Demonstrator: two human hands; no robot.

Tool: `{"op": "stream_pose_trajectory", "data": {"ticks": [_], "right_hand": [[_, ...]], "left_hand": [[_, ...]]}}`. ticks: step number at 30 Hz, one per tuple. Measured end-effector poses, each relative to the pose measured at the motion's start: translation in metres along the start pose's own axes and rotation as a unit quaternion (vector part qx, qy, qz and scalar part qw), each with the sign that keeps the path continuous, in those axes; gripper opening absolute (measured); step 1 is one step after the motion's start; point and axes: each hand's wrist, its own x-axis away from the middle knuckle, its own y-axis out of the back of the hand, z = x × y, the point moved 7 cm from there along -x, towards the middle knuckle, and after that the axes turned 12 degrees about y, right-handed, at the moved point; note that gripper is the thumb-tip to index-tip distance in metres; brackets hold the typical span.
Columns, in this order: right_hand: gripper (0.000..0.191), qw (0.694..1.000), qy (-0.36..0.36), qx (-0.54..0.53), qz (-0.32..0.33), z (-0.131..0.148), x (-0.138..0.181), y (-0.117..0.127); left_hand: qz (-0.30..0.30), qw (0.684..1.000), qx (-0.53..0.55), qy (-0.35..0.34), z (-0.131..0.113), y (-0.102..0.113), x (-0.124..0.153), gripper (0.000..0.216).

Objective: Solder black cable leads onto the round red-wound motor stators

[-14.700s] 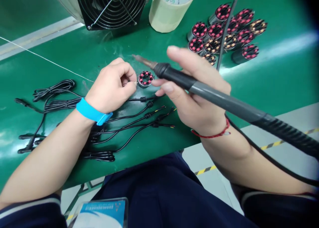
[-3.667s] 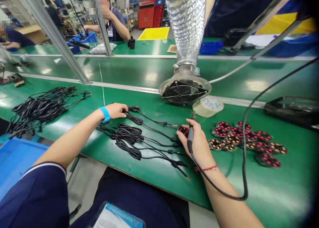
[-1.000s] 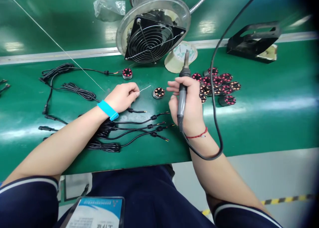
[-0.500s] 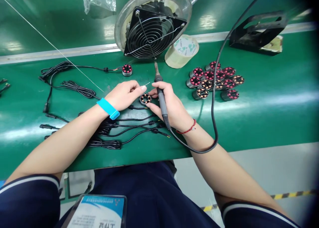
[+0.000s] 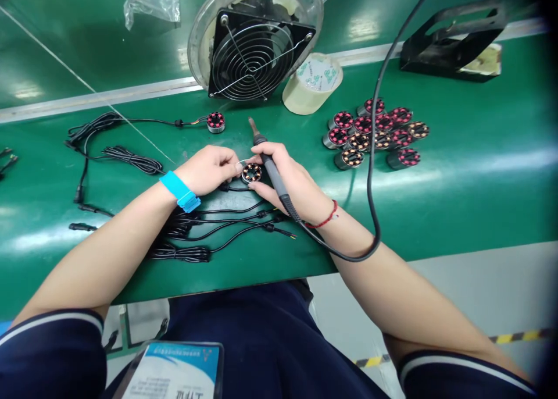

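Fourteen stators, one soldering iron

Bench green; held stator copper, black; soldering iron grey, black; wristband blue.

blue-and-white badge — print too small or cut off to read, tape roll — green print, illegible

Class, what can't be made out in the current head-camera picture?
Head view: underside of the round copper-and-black coil ring, hidden by its upper side.
Head view: parts of the thin black cables, hidden by the bare left forearm.
Head view: the long black cord's far end, cut off by the top edge.
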Motion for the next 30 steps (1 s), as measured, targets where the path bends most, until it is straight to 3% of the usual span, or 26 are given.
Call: {"op": "stream_pose_trajectory", "data": {"ticks": [2, 4, 6, 8, 13, 17, 30], "right_hand": [[0.053, 1.0, -0.015, -0.008, -0.026, -0.001, 0.002, 0.004], [0.054, 0.998, -0.014, -0.016, -0.054, 0.0, 0.004, 0.008], [0.054, 0.997, -0.001, -0.013, -0.074, 0.003, 0.005, 0.012], [0.054, 0.996, 0.02, 0.002, -0.084, 0.006, 0.006, 0.014], [0.05, 0.99, 0.088, 0.071, -0.089, 0.015, 0.005, 0.015], [0.045, 0.981, 0.124, 0.119, -0.095, 0.023, 0.004, 0.017], [0.042, 0.983, 0.089, 0.145, -0.071, 0.017, 0.004, 0.013]], "left_hand": [[-0.025, 0.998, 0.065, -0.002, 0.0, 0.007, 0.0, 0.016], [-0.096, 0.989, 0.109, -0.024, -0.002, 0.019, 0.003, 0.015], [-0.17, 0.978, 0.104, -0.061, -0.008, 0.027, 0.011, 0.015], [-0.196, 0.973, 0.05, -0.106, -0.017, 0.025, 0.02, 0.017], [-0.129, 0.961, -0.124, -0.209, -0.036, -0.002, 0.034, 0.024], [-0.111, 0.949, -0.188, -0.229, -0.039, -0.009, 0.035, 0.026], [-0.078, 0.962, -0.146, -0.219, -0.035, -0.008, 0.028, 0.011]]}}
